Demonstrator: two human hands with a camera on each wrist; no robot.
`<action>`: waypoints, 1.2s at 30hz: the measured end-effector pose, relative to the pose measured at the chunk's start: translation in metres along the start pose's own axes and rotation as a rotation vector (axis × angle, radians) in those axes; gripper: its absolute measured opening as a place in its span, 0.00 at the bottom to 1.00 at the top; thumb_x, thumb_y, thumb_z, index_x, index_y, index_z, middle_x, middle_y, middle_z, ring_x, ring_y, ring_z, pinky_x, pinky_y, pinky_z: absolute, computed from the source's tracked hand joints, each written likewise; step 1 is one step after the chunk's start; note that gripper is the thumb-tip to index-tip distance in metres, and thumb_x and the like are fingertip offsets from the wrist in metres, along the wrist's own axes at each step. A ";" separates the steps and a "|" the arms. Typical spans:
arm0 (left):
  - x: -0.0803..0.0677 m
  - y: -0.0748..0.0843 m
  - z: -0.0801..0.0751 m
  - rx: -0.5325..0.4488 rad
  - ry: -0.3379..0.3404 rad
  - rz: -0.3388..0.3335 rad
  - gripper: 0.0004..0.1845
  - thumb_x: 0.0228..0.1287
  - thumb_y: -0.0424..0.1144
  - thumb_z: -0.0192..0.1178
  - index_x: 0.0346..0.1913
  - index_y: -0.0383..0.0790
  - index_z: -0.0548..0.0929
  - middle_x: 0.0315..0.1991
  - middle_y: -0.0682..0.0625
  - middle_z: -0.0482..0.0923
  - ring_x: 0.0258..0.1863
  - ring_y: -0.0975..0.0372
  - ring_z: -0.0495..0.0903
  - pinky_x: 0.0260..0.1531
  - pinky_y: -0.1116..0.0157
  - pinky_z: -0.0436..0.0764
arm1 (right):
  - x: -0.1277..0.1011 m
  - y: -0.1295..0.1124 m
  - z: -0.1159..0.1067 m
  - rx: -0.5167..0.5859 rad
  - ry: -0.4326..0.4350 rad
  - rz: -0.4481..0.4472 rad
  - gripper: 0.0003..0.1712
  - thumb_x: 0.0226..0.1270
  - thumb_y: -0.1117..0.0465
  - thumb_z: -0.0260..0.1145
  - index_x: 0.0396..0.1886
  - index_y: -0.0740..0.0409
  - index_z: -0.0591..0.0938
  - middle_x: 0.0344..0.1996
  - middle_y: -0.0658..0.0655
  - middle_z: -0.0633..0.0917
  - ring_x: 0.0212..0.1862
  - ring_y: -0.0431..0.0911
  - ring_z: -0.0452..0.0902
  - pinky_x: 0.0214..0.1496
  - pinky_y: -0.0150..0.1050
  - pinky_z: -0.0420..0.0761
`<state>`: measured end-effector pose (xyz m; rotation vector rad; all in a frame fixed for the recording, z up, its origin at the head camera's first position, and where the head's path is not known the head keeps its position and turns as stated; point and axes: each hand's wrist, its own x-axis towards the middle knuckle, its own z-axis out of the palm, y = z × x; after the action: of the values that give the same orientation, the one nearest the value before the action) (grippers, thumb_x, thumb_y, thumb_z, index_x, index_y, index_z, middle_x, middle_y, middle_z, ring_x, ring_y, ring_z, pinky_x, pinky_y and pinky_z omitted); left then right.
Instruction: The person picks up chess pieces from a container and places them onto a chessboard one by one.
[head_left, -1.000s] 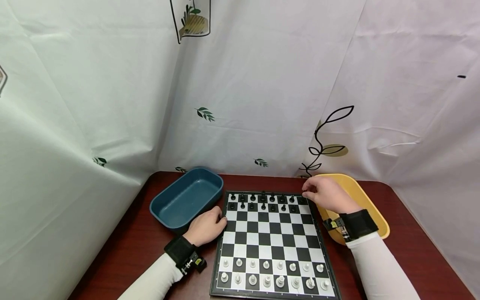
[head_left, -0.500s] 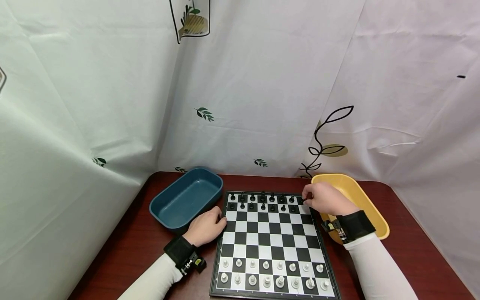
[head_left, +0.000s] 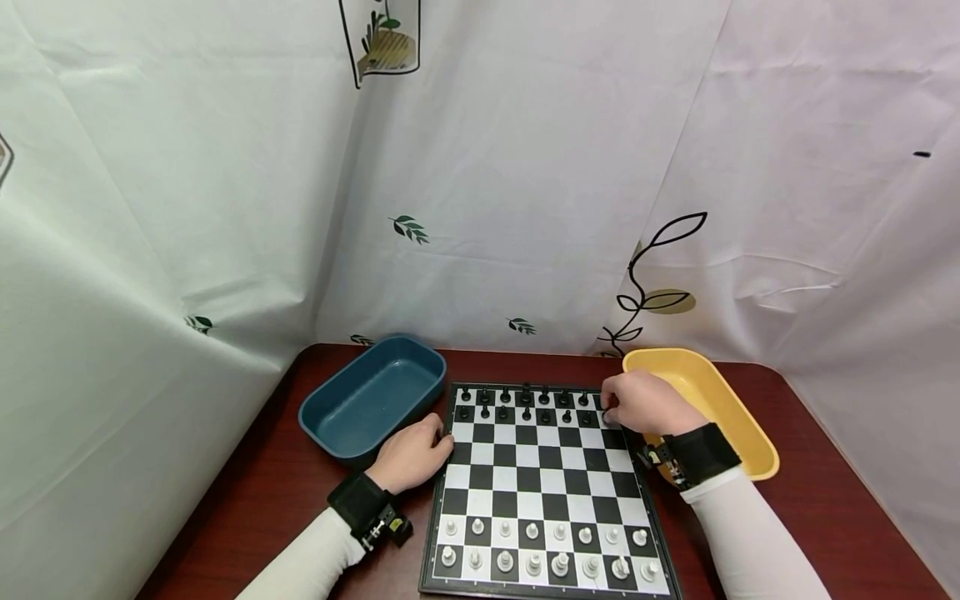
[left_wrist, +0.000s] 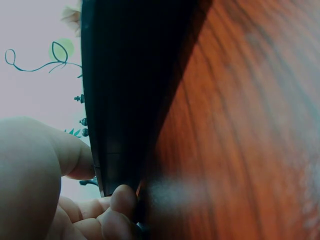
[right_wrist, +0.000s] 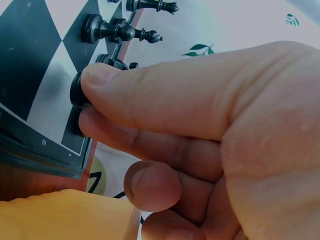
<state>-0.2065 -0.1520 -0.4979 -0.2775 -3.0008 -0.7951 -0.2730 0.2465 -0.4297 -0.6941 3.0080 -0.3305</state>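
A black-and-white chessboard (head_left: 542,480) lies on the table, with white pieces (head_left: 560,563) in two near rows and black pieces (head_left: 527,397) in two far rows. My left hand (head_left: 411,455) holds the board's left edge; the left wrist view has the thumb (left_wrist: 77,162) on the upper side and fingertips (left_wrist: 123,200) against the lower side. Over the far right corner, my right hand (head_left: 651,402) pinches a black chess piece (right_wrist: 76,93) between thumb and forefinger, its base close against a square. The fingers hide the piece's upper part.
A blue bin (head_left: 367,396) stands left of the board, just beyond my left hand. The yellow bin (head_left: 738,417) sits at the right, partly under my right hand and wrist. A pale patterned cloth (head_left: 525,208) hangs behind the table.
My right hand has shifted slightly toward me and left, from the board's far right corner to the second row of black pieces. The left hand stays put.
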 end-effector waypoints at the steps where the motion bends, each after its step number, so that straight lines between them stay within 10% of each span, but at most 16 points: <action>1: 0.000 0.000 0.000 0.000 0.000 0.000 0.09 0.77 0.45 0.61 0.37 0.49 0.77 0.24 0.54 0.71 0.22 0.62 0.71 0.25 0.59 0.70 | 0.000 0.000 0.001 -0.006 0.001 -0.001 0.09 0.63 0.64 0.82 0.32 0.50 0.88 0.26 0.46 0.82 0.27 0.43 0.75 0.33 0.42 0.78; 36: -0.001 0.000 0.000 -0.004 -0.001 -0.002 0.08 0.77 0.44 0.61 0.37 0.49 0.77 0.24 0.54 0.71 0.21 0.61 0.71 0.24 0.59 0.69 | -0.001 -0.002 0.003 -0.103 -0.020 -0.010 0.06 0.58 0.63 0.81 0.30 0.47 0.91 0.29 0.45 0.87 0.29 0.41 0.77 0.38 0.45 0.83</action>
<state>-0.2060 -0.1520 -0.4982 -0.2757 -3.0013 -0.8007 -0.2713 0.2448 -0.4327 -0.7161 3.0208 -0.1689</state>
